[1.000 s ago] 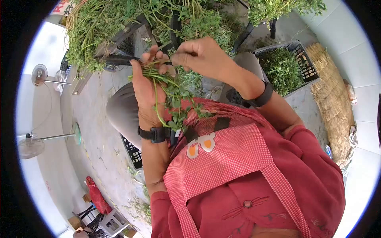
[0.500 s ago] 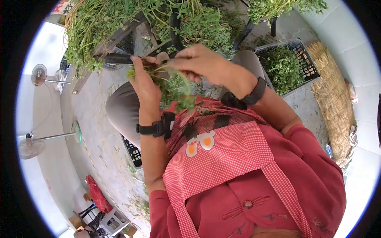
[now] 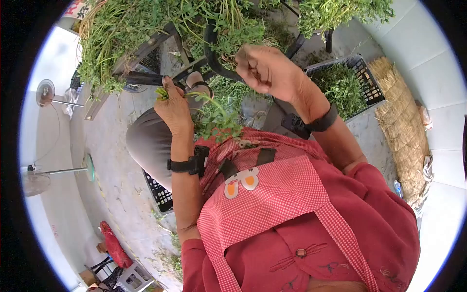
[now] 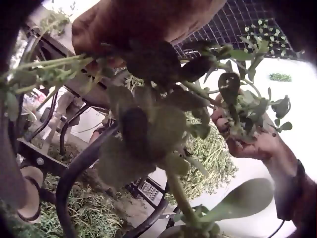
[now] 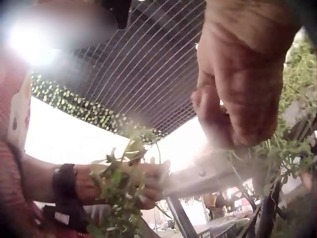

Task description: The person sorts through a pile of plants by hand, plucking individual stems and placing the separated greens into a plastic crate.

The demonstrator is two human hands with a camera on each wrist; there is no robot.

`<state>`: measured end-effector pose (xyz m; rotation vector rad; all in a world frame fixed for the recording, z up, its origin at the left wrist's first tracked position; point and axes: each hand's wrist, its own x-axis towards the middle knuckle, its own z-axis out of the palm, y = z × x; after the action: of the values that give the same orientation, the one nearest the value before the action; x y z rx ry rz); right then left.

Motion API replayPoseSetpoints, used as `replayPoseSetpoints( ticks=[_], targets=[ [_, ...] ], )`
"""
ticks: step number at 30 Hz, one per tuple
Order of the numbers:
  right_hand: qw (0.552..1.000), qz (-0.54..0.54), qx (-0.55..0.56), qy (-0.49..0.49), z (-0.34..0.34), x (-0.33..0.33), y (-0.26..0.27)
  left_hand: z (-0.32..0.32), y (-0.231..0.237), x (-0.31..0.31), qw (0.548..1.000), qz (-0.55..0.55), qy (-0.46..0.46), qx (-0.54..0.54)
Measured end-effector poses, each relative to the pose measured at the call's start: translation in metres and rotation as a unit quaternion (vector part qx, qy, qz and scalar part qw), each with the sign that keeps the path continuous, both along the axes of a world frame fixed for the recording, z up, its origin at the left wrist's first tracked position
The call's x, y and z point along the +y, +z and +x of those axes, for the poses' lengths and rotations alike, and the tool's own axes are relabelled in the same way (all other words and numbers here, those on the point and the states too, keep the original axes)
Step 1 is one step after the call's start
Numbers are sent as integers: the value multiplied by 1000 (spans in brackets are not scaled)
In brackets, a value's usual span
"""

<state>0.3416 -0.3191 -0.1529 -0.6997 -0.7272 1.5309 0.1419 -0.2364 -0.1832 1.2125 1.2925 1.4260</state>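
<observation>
My left hand (image 3: 172,109) grips a small bunch of green stems; the cut ends show above its fingers, and the leaves (image 3: 221,121) hang toward the apron. In the left wrist view those leaves (image 4: 148,124) cover much of the picture, below the left hand (image 4: 138,22). Raised to the right of the bunch, my right hand (image 3: 275,73) has loosely curled fingers with nothing visible in them. The right wrist view shows this hand (image 5: 242,84) close up, apart from the left hand (image 5: 148,183) and its bunch (image 5: 124,193).
Piled greens (image 3: 131,36) lie on a frame in front, and more hang at the upper right (image 3: 340,14). A black crate (image 3: 369,82) of greens stands on the floor beside a straw roll (image 3: 396,121). Another crate (image 3: 158,192) is by the left knee.
My right hand has come away from the bunch, up and to the right. My left hand has turned, keeping its hold on the stems.
</observation>
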Motion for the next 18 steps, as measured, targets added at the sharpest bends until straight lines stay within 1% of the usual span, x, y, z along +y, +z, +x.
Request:
replayPoseSetpoints(
  ticks=[1,2,3,4,5,6,7,9,10,11,13,14,16,17,18],
  targets=[
    [998,-1,-66,4,-4,-4,0,0,0,1,1000,1,2,-3],
    [991,-2,-132,8,-6,-7,-1,0,0,2,999,16,3,28],
    [991,-2,-134,10,-13,-6,-3,-1,0,1,998,28,5,61],
    [956,59,-284,-53,-24,-2,-7,-2,-2,2,998,28,7,60],
    [891,120,-424,-113,-32,3,-12,-2,-5,4,995,55,15,82],
    [849,131,-497,-121,-38,6,-12,-2,-4,5,991,83,23,104],
    [848,133,-498,-120,-41,5,-10,-2,-3,4,991,85,24,102],
    [841,131,-512,-112,-48,0,-4,-1,-1,0,988,73,35,134],
    [823,128,-539,-121,-49,6,-11,-1,-1,0,988,76,36,131],
    [822,130,-541,-121,-49,8,-15,-2,-2,0,988,73,27,134],
    [882,113,-449,-93,-48,8,-18,-5,-6,1,988,69,20,135],
    [881,114,-450,-90,-45,7,-18,-6,-8,3,989,73,19,125],
    [871,119,-466,98,-38,1,-15,-7,-11,4,990,76,20,116],
    [870,118,-468,99,-38,2,-16,-6,-13,4,993,64,19,96],
    [854,148,-499,15,-38,6,-16,-4,-10,3,995,54,18,77]
  ],
)
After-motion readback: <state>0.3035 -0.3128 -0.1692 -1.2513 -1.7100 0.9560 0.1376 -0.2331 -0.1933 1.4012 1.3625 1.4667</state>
